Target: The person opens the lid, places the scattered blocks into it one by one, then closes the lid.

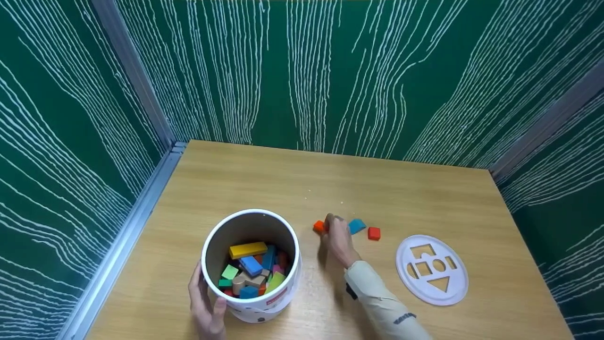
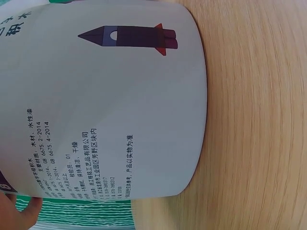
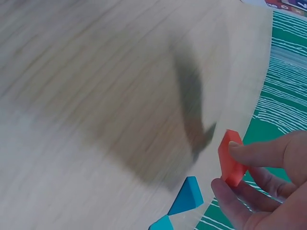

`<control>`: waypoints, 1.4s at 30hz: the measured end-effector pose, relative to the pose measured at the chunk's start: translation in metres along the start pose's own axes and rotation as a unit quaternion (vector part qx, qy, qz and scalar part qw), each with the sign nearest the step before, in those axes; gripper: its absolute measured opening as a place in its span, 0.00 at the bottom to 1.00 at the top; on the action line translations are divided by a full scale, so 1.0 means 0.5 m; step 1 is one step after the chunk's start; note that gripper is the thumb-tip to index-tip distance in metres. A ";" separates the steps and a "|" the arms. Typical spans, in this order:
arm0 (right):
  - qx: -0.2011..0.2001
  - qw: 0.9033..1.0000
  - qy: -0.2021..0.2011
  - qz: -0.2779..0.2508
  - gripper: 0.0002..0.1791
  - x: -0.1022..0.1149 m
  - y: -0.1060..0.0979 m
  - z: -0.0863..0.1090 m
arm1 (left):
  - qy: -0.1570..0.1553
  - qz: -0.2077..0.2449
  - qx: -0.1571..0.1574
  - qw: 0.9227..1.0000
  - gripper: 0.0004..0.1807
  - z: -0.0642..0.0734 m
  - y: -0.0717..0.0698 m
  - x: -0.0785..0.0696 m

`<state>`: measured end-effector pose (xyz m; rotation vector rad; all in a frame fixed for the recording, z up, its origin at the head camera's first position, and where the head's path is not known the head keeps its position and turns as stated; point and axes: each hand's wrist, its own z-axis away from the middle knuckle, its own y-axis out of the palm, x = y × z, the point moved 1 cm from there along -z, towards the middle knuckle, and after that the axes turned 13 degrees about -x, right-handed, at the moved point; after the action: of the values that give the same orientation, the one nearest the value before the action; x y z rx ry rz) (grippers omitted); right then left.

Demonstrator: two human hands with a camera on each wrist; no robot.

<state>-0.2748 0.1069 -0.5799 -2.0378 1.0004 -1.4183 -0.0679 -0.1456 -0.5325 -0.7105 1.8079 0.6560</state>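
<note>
My left hand (image 1: 207, 302) holds the near left side of a white cylindrical bucket (image 1: 288, 302), thumb spread from the fingers. Colourful wooden blocks fill the bucket's lower part, a yellow bar (image 1: 247, 250) among them. The left wrist view shows its printed side (image 2: 110, 96) and a bit of the hand (image 2: 19, 211) at the edge. To the right of the bucket, my right hand (image 1: 340, 241) pinches an orange-red block (image 3: 231, 158) between thumb and fingers. Blue blocks, one of them wedge-shaped (image 3: 188, 196), lie near that hand. A small red block (image 1: 374, 233) sits farther right.
A white round lid (image 1: 453, 293) with shaped cut-outs lies on the wooden table (image 1: 339, 174) at the right. Green walls (image 1: 311, 71) with white wavy lines enclose the table at the back and sides.
</note>
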 end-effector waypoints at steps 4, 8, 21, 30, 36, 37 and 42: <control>0.014 1.000 0.016 -0.001 0.10 -0.001 -0.009 -0.003 | -0.011 -0.003 -0.001 1.000 0.34 0.000 0.001 -0.003; 0.023 0.999 0.026 -0.002 0.15 -0.003 -0.016 -0.005 | -0.023 -0.006 -0.002 1.000 0.34 0.002 0.003 -0.007; 0.017 1.000 0.019 -0.014 0.15 -0.002 -0.040 -0.005 | -0.019 -0.018 -0.002 1.000 0.34 0.005 0.000 -0.001; -0.030 0.999 -0.033 0.002 0.15 0.005 -0.062 -0.008 | 0.020 -0.015 0.007 1.000 0.34 0.000 -0.006 0.009; -0.035 0.999 -0.019 -0.023 0.16 0.016 -0.082 -0.010 | 0.006 -0.018 0.001 1.000 0.34 0.000 -0.005 0.001; -0.035 0.999 -0.018 -0.027 0.16 0.018 -0.085 -0.010 | 0.003 -0.022 0.001 1.000 0.34 0.000 -0.004 0.000; -0.043 0.998 -0.024 -0.027 0.15 0.027 -0.098 -0.011 | -0.012 -0.027 0.000 1.000 0.34 0.000 -0.001 -0.007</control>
<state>-0.2623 0.1272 -0.5348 -2.1641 1.0101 -1.3692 -0.0667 -0.1454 -0.5293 -0.7465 1.7605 0.6261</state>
